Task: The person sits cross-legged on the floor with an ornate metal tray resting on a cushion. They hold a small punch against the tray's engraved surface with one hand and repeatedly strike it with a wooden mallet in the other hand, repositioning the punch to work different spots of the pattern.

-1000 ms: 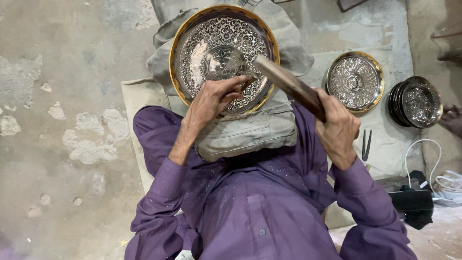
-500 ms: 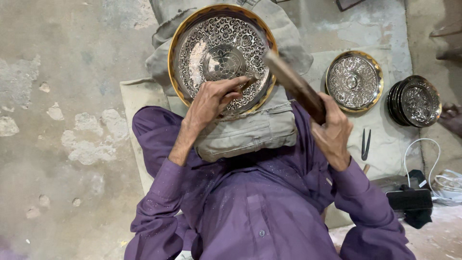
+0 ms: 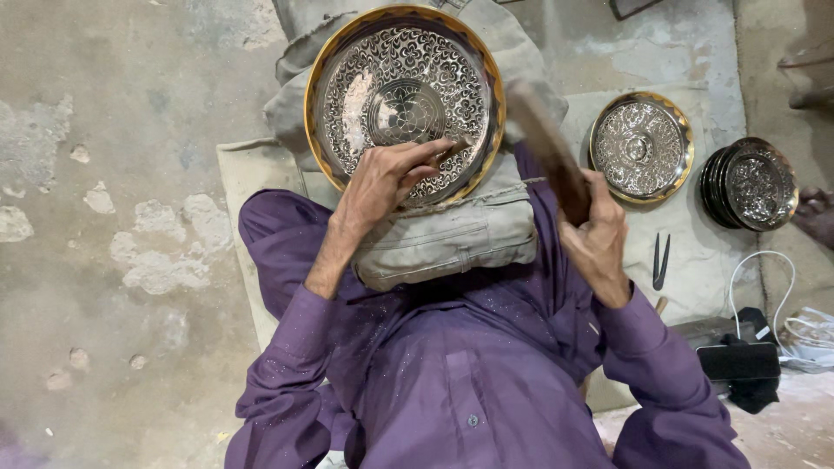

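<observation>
Left hand (image 3: 382, 178) rests on the lower right of the engraved metal plate (image 3: 404, 95), fingers pinched shut around a small chisel (image 3: 452, 149). Its tip seems to sit on the plate's patterned field, just right of the centre medallion; the exact contact point is hidden by my fingers.

Right hand (image 3: 595, 239) is closed in a fist around the lower end of a wooden mallet (image 3: 543, 148). The mallet's long axis runs up and to the left from the fist, its head blurred beside the plate's right rim. The chisel lies left of the mallet head and close to it, apart, not touching. So the right hand carries the striker, and the left is the nearer hand to the work.

The plate has a gold-coloured rim and leans on a grey padded cushion (image 3: 452, 239) across my lap, over my purple tunic (image 3: 469, 382).

To the right, on a cloth (image 3: 695, 260): a smaller engraved plate (image 3: 641, 148), a stack of dark plates (image 3: 756, 182) further right, a dark pair of dividers or tweezers (image 3: 660, 260), and a black box with a white cable (image 3: 738, 360). Bare concrete floor (image 3: 113, 174) to the left.
</observation>
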